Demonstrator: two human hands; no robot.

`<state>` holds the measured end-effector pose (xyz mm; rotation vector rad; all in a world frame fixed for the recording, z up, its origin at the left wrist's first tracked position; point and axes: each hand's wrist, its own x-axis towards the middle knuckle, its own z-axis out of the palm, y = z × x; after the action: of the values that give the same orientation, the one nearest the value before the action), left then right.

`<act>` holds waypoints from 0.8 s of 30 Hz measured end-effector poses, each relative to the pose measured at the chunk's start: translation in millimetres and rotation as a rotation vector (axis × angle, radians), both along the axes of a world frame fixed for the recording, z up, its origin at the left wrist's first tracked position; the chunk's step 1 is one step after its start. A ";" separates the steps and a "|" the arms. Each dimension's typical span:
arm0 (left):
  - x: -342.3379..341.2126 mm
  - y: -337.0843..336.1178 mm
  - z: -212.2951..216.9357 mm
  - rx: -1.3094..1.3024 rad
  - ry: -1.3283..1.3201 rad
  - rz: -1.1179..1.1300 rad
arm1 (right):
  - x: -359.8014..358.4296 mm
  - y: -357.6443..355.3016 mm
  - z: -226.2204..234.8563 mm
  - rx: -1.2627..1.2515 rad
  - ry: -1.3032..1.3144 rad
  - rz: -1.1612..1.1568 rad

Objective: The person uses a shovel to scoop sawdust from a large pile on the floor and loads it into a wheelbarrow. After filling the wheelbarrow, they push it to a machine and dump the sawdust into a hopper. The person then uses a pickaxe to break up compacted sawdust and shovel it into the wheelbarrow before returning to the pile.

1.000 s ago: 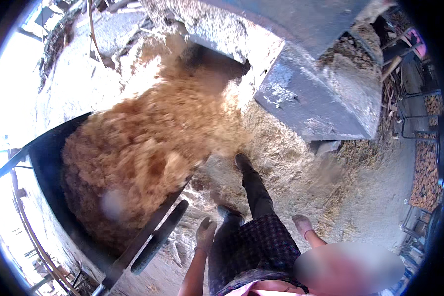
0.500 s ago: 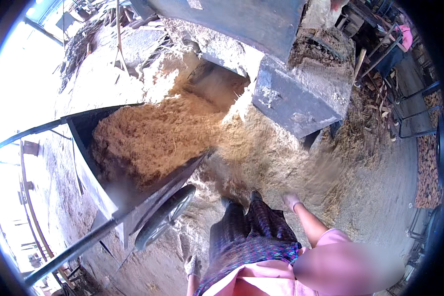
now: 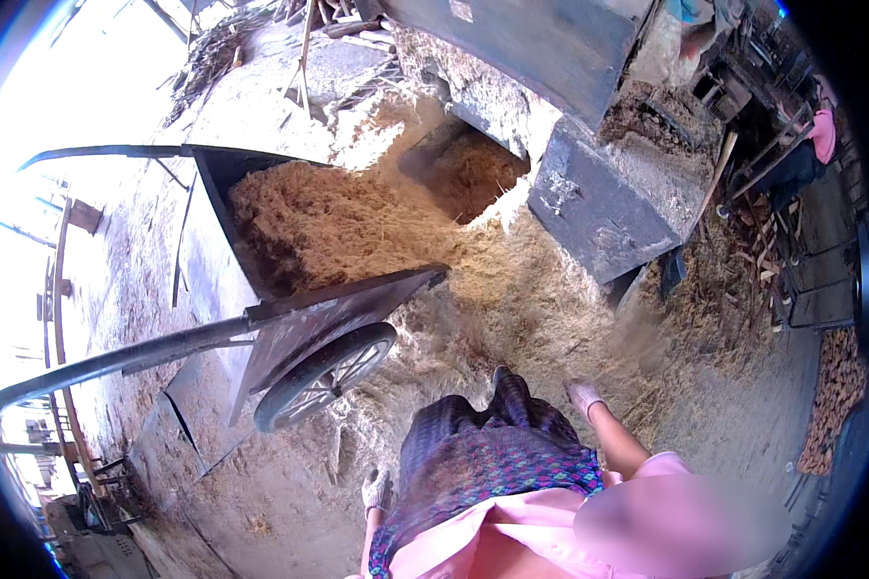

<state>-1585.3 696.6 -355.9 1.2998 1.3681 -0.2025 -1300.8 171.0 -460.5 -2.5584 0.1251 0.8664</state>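
A dark metal wheelbarrow (image 3: 328, 314) stands tipped forward on its wheel (image 3: 323, 376), its tray heaped with pale sawdust (image 3: 328, 227) that merges with a larger pile on the ground. My gloved left hand (image 3: 377, 490) hangs at my side below the wheel, holding nothing. My gloved right hand (image 3: 582, 396) hangs free on the other side, over the sawdust-strewn ground. Both hands are apart from the barrow's long handles (image 3: 106, 362). My patterned skirt (image 3: 492, 454) and pink top fill the lower middle.
A dark metal machine housing (image 3: 599, 207) stands over a sawdust-filled opening (image 3: 468, 169) at the top. Stacked wood pieces (image 3: 835, 396) lie at the right. Wooden frames and poles (image 3: 53, 289) stand at the far left.
The view has pulled back and up from the barrow. The wheelbarrow now shows whole, with handles and wheel visible. Both hands have dropped to my sides.
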 end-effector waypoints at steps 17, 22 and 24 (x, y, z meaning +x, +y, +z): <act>-100.6 133.8 33.8 0.108 -0.022 0.021 | -47.4 193.6 74.1 0.248 0.138 -0.241; -219.3 121.6 -23.2 0.214 -0.004 0.110 | 16.0 248.0 46.2 0.154 0.090 0.207; -260.9 106.7 -46.3 0.281 -0.013 0.090 | 39.7 256.8 23.6 0.118 0.083 0.185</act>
<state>-1846.2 803.3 -402.1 1.4623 1.4787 0.0624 -1261.1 427.8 -436.9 -2.4525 -0.1359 1.0170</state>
